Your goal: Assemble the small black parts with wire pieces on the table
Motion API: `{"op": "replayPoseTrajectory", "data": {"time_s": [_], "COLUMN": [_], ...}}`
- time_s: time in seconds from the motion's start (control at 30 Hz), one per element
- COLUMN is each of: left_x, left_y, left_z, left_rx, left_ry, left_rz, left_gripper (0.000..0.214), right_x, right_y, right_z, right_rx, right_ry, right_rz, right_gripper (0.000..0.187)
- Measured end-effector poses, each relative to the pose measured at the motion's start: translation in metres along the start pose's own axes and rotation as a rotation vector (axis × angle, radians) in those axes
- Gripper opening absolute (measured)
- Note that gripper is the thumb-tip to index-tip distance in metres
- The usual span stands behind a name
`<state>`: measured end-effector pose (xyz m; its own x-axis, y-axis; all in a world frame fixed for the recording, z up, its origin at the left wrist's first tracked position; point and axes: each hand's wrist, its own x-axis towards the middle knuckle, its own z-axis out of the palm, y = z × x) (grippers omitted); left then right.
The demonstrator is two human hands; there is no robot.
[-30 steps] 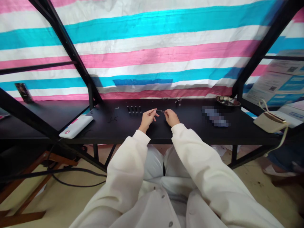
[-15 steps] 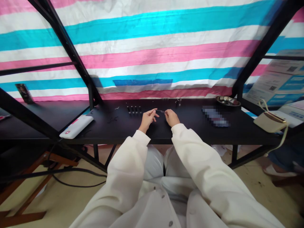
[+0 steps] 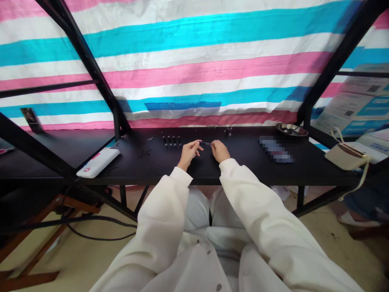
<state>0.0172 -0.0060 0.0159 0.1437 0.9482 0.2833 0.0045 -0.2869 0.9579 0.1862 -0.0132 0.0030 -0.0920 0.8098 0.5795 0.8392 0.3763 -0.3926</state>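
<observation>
Both my hands rest on a black table point(image 3: 243, 162), in white sleeves. My left hand point(image 3: 189, 152) pinches one end of a small dark thin piece point(image 3: 206, 143) between thumb and forefinger. My right hand point(image 3: 219, 150) is closed on the other end of the same piece. The piece is too small to name. Just left of my hands, a row of several small dark upright pieces point(image 3: 172, 140) stands on the table.
A white flat device point(image 3: 97, 162) lies at the table's left edge. A metal dish point(image 3: 291, 129) sits at the back right, a blurred patch point(image 3: 275, 149) beside it. A beige bag point(image 3: 346, 156) lies far right. Small bits point(image 3: 219, 128) lie by the striped tarp. Black frame bars slant on both sides.
</observation>
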Motion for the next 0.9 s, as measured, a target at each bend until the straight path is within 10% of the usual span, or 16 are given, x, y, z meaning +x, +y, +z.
{"op": "replayPoseTrajectory", "data": {"time_s": [0.9], "left_x": [-0.0035], "left_y": [-0.0049], "left_z": [0.0036], "left_rx": [0.199], "left_ry": [-0.121], "left_rz": [0.041], "left_gripper": [0.044], "right_x": [-0.0007], "right_y": [0.0035], "right_z": [0.0048], "right_rx": [0.102], "right_ry": [0.06], "right_rz": [-0.15], "right_gripper": [0.019]}}
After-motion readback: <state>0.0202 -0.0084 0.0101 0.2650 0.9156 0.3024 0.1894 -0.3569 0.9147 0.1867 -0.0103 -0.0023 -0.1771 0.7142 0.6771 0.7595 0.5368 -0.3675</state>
